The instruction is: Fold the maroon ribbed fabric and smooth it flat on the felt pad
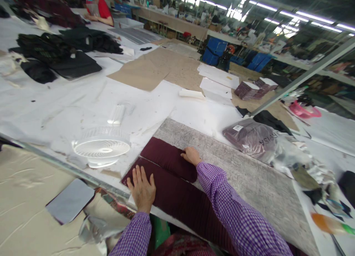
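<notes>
Two stacks of dark maroon fabric pieces lie side by side on a grey, mottled board. My left hand (142, 189) rests flat with fingers spread on the nearer, longer fabric stack (177, 197), close to its left end. Over at the far edge of the shorter fabric stack (169, 156), my right hand (192, 155) has its fingers curled in on the cloth; the fingertips are partly hidden. The grey board (238, 178) extends to the right under my right forearm. My sleeves partly cover the nearer stack.
A white fan (102, 149) stands left of the fabric. Plastic-wrapped maroon cloth (249, 137) lies to the right, by a slanted metal pole (302, 77). Brown paper (155, 67) and dark garments (74, 64) lie farther back. A person in red (102, 8) is at the far left.
</notes>
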{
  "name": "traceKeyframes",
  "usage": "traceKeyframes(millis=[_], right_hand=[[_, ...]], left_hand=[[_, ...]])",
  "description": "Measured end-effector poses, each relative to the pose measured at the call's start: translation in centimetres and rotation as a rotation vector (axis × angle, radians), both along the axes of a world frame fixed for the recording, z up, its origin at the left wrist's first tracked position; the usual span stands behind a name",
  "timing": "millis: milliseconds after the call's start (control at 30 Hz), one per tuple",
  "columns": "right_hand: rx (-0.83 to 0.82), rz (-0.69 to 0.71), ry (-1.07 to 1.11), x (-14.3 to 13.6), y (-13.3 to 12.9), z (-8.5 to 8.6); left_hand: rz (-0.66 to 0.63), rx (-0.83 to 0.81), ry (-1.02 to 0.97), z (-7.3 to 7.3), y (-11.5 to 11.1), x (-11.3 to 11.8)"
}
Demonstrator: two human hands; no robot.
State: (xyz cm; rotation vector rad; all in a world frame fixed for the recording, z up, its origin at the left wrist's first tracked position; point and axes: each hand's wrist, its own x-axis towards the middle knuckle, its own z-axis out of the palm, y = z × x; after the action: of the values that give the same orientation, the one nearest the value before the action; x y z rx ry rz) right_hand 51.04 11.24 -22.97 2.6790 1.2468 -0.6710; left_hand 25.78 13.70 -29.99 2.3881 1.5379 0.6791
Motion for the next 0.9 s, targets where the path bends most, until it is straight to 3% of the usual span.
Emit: traceKeyframes(millis=[633, 900], right_hand=[[0.009, -0.035, -0.054, -0.87, 0.35, 0.08], [0.02, -0.049, -0.05, -0.43, -0.12, -0.86]], left_hand=[[0.0, -0.011, -0.001, 0.18, -0.11, 0.06], [0.008, 0.018, 0.031, -0.05, -0.07, 0.05]])
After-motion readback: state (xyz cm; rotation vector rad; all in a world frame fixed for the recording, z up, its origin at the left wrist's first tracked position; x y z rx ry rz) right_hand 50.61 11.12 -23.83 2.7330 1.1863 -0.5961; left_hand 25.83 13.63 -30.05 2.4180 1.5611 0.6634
